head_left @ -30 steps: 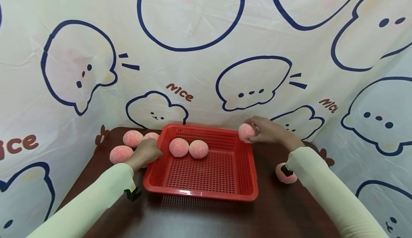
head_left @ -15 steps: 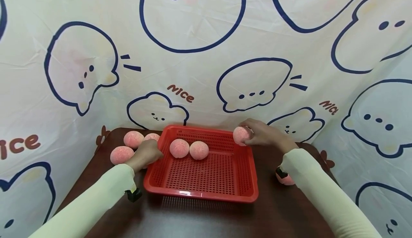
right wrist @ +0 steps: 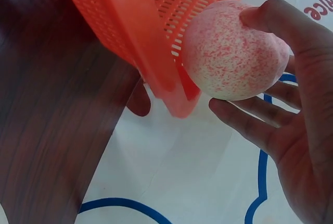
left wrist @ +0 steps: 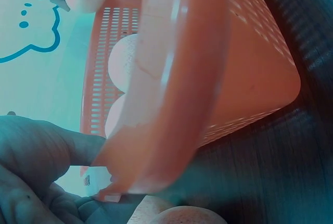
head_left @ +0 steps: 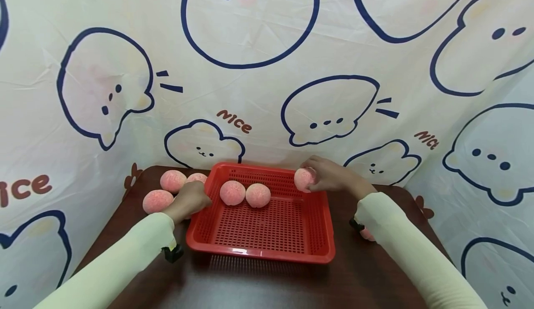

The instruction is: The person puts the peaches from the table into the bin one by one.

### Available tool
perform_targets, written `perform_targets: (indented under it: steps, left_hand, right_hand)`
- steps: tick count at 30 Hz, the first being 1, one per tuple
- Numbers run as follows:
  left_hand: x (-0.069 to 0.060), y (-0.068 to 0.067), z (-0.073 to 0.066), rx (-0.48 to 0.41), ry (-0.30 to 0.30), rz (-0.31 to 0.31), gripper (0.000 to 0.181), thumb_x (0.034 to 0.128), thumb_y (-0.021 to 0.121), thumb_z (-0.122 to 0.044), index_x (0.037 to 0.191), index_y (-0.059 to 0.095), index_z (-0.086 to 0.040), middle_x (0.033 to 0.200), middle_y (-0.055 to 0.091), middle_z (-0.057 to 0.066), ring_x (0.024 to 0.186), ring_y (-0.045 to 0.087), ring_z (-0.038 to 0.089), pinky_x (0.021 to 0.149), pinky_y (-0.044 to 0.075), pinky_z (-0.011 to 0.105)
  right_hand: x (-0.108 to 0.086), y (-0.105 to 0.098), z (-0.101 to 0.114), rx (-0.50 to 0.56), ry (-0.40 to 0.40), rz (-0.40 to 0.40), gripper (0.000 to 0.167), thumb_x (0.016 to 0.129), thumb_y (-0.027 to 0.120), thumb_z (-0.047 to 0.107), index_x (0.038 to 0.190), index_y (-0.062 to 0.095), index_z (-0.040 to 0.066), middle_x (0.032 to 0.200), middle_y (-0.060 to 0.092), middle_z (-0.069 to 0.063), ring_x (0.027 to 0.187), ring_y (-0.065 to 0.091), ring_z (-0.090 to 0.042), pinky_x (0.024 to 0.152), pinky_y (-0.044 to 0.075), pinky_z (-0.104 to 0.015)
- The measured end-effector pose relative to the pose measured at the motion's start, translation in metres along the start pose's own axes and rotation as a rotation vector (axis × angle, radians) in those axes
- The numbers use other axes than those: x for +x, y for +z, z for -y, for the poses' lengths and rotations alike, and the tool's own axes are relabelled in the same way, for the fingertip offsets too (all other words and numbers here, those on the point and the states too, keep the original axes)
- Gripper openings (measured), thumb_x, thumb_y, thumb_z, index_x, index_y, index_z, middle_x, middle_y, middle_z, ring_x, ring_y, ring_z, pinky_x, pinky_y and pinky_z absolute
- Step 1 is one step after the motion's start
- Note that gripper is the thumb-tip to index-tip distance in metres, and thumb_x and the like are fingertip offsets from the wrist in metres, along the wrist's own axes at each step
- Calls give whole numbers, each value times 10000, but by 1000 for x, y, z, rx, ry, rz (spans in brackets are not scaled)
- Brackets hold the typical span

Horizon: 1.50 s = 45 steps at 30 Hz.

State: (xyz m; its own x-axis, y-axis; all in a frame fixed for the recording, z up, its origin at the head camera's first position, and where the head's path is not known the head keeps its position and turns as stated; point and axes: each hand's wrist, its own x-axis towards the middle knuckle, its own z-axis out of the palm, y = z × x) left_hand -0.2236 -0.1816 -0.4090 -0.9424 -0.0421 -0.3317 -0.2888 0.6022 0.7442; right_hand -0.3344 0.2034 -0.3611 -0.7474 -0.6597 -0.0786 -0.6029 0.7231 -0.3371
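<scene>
1. The left hand (head_left: 189, 200) grips the left rim of the red basket (head_left: 258, 252), thumb on one side of the edge and fingers on the other, as the left wrist view shows.
2. The right hand (head_left: 331, 175) grips a pink peach (head_left: 304, 179), with the thumb on one side and spread fingers around the other. This peach is at the basket's far right corner; whether it touches the plastic cannot be told.
3. The basket, with slotted walls and a perforated floor, sits on the dark brown counter (head_left: 233, 288).
4. Inside it, toward the far left, a first peach (head_left: 232, 193) and a second peach (head_left: 258, 195) lie side by side, touching.
5. Left of the basket, on the counter, lie a near peach (head_left: 157, 201), a far peach (head_left: 173, 181) and a partly covered peach (head_left: 197, 177) behind the left hand.
6. Right of the basket, one more peach (head_left: 368, 234) is mostly hidden by the right sleeve (head_left: 413, 248).
7. Behind everything hangs a pale cloth (head_left: 267, 93) printed with blue-outlined cartoon faces and "Nice".
</scene>
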Motion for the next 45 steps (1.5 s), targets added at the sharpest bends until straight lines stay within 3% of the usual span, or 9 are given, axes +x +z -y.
perform_targets:
  steps: [3,8,16,23,28,37,45]
  left_hand:
    - [0,0,0,5,7,-6,291,820,595,71,1110,607,88,954,716,235,743,766,292,682,654,430]
    - [1,1,0,-4,-6,1,311,817,587,76,1128,599,87,964,718,235,744,766,289,683,654,431]
    - [1,0,0,-13,-19,3,323,820,597,68,1143,590,88,974,715,234,745,768,296,674,653,436]
    - [-2,0,0,-46,11,22,386,816,603,64,1201,578,89,1017,725,255,775,776,337,669,652,451]
    - [-2,0,1,-46,19,22,390,821,603,67,1209,576,93,1017,726,255,768,775,335,664,650,457]
    - [-1,1,1,-41,13,25,387,826,597,70,1212,576,90,1025,727,257,777,776,339,667,651,453]
    - [-3,-1,0,-45,9,29,402,827,595,74,1227,567,96,1038,726,264,786,776,347,664,650,458]
  right_hand:
    - [3,2,4,24,-20,21,657,847,818,214,1445,548,205,1481,533,-40,1286,534,-241,1097,514,-504]
    - [7,6,10,70,-11,50,633,836,834,212,1414,576,221,1476,521,-22,1260,554,-234,1075,537,-471]
    - [17,15,15,32,8,81,578,853,816,221,1389,607,163,1415,562,-39,1181,599,-216,1023,576,-414]
    - [23,21,21,10,8,92,634,843,832,237,1425,582,213,1412,578,-1,1181,607,-198,1031,570,-406]
    - [29,25,23,7,-51,112,676,844,824,178,1456,539,217,1401,585,-23,1204,597,-203,1046,561,-432]
    - [39,33,29,-14,-50,165,536,836,818,141,1334,619,129,1339,617,-32,1231,541,-206,1101,513,-436]
    - [46,44,28,-4,-21,190,506,829,845,166,1296,649,174,1292,632,2,1137,559,-183,1029,545,-393]
